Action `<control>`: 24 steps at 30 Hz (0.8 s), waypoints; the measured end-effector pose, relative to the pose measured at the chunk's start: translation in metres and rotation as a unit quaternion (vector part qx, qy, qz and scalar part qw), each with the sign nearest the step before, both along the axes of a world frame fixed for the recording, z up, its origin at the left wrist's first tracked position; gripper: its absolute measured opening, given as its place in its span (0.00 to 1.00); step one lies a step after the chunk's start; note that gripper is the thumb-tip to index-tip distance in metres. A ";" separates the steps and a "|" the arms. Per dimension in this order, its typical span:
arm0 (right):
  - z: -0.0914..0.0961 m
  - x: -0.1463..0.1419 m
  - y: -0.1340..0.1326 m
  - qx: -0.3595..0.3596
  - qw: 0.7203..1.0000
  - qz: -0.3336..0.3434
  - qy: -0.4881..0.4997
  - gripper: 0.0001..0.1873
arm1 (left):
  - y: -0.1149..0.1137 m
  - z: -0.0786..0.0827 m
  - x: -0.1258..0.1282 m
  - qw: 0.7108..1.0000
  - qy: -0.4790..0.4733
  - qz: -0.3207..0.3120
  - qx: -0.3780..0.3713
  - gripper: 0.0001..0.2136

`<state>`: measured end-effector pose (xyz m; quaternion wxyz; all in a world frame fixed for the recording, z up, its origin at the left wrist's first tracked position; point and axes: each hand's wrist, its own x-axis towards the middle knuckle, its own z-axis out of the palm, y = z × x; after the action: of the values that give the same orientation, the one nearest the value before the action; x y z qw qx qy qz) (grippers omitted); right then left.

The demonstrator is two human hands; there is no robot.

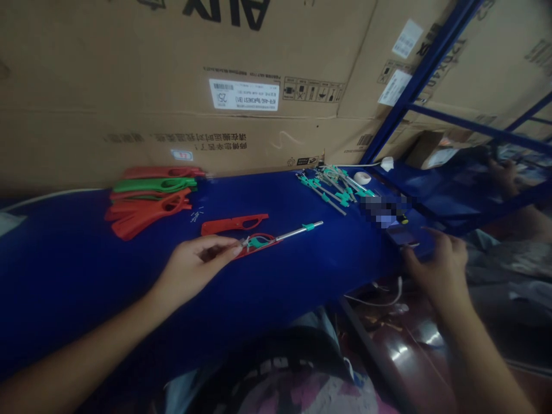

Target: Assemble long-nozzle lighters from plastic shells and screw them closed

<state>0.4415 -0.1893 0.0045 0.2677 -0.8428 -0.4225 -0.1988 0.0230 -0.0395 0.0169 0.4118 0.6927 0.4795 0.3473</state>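
My left hand is closed in a pinch at the handle end of an open red lighter casing. Small grey parts and a green trigger show at its fingertips. A metal tube with a green piece sticks out of the casing to the right. Just behind lies a second red casing half. My right hand is at the table's right side, thumb and fingers apart. They are beside a dark flat object, like a phone; whether they touch it I cannot tell.
Red and green casings are piled at back left, near small metal pins. Tubes with green parts lie at back right beside a white tape roll. Cardboard walls the back. A blue frame post stands right; another person's arm shows beyond.
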 end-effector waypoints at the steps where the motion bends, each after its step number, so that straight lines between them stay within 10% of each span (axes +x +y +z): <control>1: -0.002 -0.011 0.006 0.034 0.998 0.054 -0.011 0.32 | 0.000 0.000 0.000 1.000 0.000 0.001 -0.001 0.15; 12: 0.014 -0.125 0.081 0.007 0.919 0.395 0.016 0.12 | -0.002 0.002 0.000 1.000 -0.023 0.000 -0.013 0.15; 18: 0.000 -0.082 0.087 -0.077 0.986 0.135 -0.058 0.24 | -0.002 0.000 -0.001 1.000 -0.027 -0.005 -0.008 0.13; 24: -0.008 -0.050 0.065 -0.147 0.986 -0.042 -0.071 0.34 | -0.002 0.001 0.000 1.000 -0.020 0.000 -0.001 0.12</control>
<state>0.3917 -0.1246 -0.0032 0.1017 -0.8735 -0.4297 -0.2050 0.0235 -0.0411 0.0178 0.4224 0.6852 0.4715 0.3602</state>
